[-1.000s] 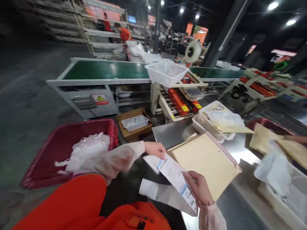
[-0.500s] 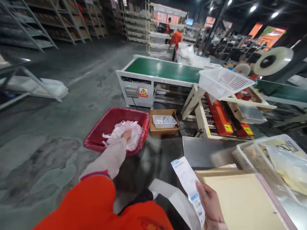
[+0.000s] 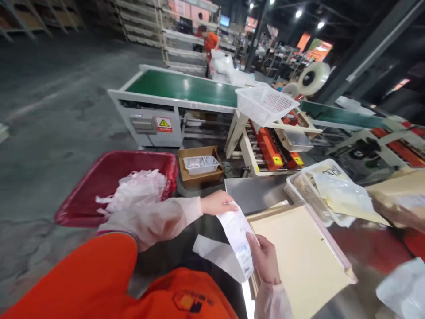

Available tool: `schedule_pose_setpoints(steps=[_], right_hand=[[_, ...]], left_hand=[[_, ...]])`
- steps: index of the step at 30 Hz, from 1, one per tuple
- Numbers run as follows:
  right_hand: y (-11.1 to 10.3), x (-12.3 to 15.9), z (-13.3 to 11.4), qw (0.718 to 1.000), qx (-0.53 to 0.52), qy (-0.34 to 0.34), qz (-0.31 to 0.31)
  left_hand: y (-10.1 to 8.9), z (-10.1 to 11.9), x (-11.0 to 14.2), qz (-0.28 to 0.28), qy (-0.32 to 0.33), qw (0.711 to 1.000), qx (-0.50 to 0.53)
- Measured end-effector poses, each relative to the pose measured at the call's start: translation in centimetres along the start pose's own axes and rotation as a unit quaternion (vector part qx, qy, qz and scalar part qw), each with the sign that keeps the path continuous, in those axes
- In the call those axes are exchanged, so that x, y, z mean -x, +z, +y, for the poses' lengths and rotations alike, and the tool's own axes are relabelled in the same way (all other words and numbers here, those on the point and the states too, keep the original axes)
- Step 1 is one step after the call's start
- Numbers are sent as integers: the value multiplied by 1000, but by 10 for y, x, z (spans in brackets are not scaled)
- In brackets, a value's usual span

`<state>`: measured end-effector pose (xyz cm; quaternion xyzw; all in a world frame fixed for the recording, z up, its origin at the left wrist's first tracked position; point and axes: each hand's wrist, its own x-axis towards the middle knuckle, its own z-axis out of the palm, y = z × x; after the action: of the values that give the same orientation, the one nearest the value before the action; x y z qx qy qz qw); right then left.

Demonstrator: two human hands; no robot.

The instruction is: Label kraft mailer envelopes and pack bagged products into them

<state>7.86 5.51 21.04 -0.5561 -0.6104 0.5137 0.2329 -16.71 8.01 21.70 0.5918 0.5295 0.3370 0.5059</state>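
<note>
A long white strip of printed labels (image 3: 235,230) stretches between my hands above the work table. My left hand (image 3: 215,203) is closed in a pinch at its upper end. Lower down, my right hand (image 3: 264,260) grips the strip's right edge between thumb and fingers. The strip's tail curls to the left, its blank side showing. Just right of my right hand lies a stack of tan cardboard mailers (image 3: 303,254). White paper strips (image 3: 141,190) lie heaped in a red lined bin (image 3: 89,186), left of my left forearm.
A cardboard box (image 3: 199,177) holds a white plastic tray. Beyond stand a green conveyor (image 3: 186,88) and a roller machine (image 3: 270,148) with a white basket (image 3: 265,104). Another white basket (image 3: 327,212) holds bags. At right, a co-worker's hand touches a brown parcel (image 3: 395,190).
My left hand has left the paper strips in the bin and come right to the label strip's upper end. My right hand keeps its hold. The view has swung right.
</note>
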Motion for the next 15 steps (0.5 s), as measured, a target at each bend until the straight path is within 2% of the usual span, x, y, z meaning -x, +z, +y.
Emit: schedule_pose_setpoints(steps=[1,3,4,5,6,8,10,13,15], right_hand=[[-3,4,-1,1000,-9,-1,21],[-9,8,-5,997,-13,-11,70],[-12,8,-8,994,-14,-15,103],[-14,7,-12,988,-20,-16,149],[-17,4,-15,978,-32,-11,205],[-21,-4,-19,948,-73,14,310],[-22,-14,-18,926,-122,54,352],[-14,-28,-11,913,-214,82,337],[-4,-33,-5,891,-271,59,361]], left_hand=[[1,13,-7,-27,21,999,-29],[-5,33,-25,-86,18,996,-16],[-12,41,-39,-97,6,995,19],[-21,48,-56,-79,-8,995,65],[-33,54,-76,-36,-18,993,115],[-66,71,-126,95,-20,976,196],[-107,94,-181,200,7,954,222],[-167,135,-253,270,65,935,220],[-198,163,-287,271,117,930,218]])
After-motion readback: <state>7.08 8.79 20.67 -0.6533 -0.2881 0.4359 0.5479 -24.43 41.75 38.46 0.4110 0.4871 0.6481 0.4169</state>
